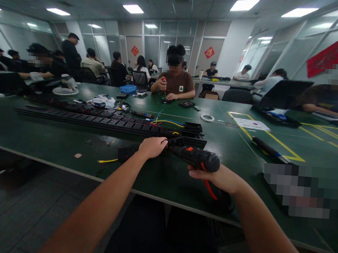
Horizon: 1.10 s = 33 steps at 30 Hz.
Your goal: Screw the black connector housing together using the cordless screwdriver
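My right hand (223, 178) is wrapped around the grip of a black and orange cordless drill (197, 157). The drill lies level, its nose pointing left to the fingertips of my left hand (152, 147). Those fingers are closed on a black plastic part (127, 153) low over the table; its far end and the drill's tip are partly hidden. From the part's left end sticks out a short yellow wire (107, 161). Just beyond my hands lies a long black power strip (113, 124), with blue and yellow wires (169, 122) near its right end.
A screwdriver-like black tool (265, 147) lies on the green table (90, 163) at right, near a white sheet (252, 124). A white tape ring (207, 117) and a blue basket (128, 88) stand farther back. Across the table a person (175, 82) holds a red-handled tool.
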Available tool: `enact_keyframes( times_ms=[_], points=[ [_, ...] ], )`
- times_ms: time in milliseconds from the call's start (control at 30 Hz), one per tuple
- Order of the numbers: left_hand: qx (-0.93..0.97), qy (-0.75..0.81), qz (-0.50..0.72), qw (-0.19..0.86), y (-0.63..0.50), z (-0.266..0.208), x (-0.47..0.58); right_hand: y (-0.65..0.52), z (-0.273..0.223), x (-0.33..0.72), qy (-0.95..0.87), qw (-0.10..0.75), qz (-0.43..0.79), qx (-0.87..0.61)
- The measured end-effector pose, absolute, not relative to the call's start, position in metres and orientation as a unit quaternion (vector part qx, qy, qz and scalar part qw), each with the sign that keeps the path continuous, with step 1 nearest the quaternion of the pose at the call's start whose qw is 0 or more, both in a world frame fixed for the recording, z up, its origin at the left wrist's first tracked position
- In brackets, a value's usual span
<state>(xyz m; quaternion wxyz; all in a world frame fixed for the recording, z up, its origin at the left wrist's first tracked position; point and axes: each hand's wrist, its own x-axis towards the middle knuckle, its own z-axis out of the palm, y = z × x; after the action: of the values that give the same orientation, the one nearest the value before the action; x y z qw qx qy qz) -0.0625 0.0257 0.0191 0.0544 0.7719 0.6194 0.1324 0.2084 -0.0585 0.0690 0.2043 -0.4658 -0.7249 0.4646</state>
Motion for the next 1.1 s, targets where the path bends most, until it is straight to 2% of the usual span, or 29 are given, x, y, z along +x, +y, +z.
enact_keyframes(
  times_ms=[1100],
  points=[
    [0.773, 0.619, 0.129, 0.052, 0.0246, 0.02, -0.0625, -0.0594, 0.0682, 0.2079, -0.726, 0.179, 0.469, -0.471]
  ],
)
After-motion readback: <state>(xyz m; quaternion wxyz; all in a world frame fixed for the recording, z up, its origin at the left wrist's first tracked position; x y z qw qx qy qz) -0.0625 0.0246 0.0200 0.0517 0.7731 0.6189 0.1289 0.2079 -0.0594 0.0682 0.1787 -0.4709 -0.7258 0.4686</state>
